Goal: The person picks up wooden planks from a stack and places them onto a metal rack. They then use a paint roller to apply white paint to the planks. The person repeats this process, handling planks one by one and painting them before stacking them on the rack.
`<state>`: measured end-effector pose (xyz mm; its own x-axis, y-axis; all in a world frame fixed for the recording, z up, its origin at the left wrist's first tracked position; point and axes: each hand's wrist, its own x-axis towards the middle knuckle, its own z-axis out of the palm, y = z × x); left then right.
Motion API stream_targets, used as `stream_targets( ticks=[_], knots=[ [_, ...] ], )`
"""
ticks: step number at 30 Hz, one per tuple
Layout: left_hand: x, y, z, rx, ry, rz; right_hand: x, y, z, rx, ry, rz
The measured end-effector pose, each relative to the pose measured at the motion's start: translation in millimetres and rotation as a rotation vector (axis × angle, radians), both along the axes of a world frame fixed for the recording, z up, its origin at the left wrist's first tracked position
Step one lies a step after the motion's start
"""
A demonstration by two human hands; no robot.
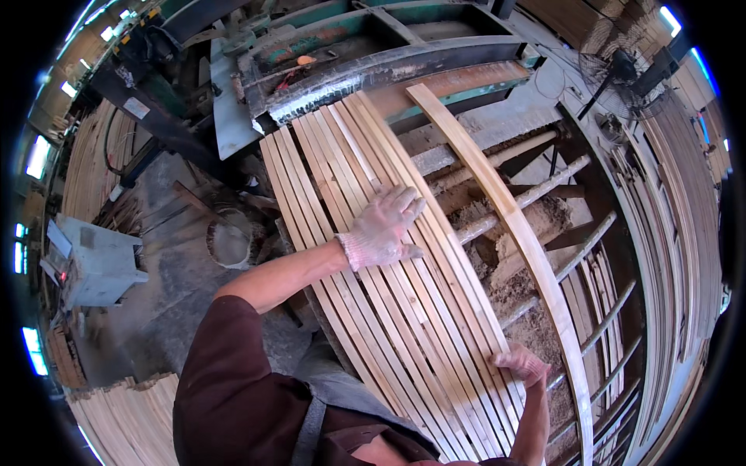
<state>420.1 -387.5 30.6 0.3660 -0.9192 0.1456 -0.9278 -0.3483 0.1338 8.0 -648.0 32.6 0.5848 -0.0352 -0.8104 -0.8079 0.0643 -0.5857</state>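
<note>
Long, pale wooden strips (373,287) lie side by side in front of me, with narrow dark gaps between some of them. My left hand (385,225), in a whitish knitted glove, rests flat across several strips with its fingers spread. At the right edge of the row, my right hand (522,363), gloved too, is closed over the border of the outermost strip. Its fingertips sit on top, and its underside is hidden. Apart from the row, a single longer wooden board (509,210) runs over the metal rollers to the right.
Metal rollers (556,182) cross a dark frame, with sawdust (505,272) beneath. A green metal machine bed (373,39) stands at the far end. Stacked boards (668,225) line the right, near a caged fan (622,66). At left stand a pale bin (97,256) and more timber (128,412).
</note>
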Motion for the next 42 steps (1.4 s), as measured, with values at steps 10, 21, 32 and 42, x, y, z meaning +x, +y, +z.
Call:
stream_targets(
  ticks=[10,21,32,42],
  knots=[
    [-29,-54,48,0.323,0.148,-0.173,-3,-30,32,-0.277,-0.098,-0.066],
    [-82,51,6,0.171,0.108,-0.349,19,107,63,-0.601,0.259,0.291],
    [-76,79,31,-0.02,0.088,-0.175,-10,70,41,-0.286,-0.108,0.108],
    [-67,140,33,-0.017,0.22,-0.057,-11,78,51,-0.598,0.048,0.122]
  ],
)
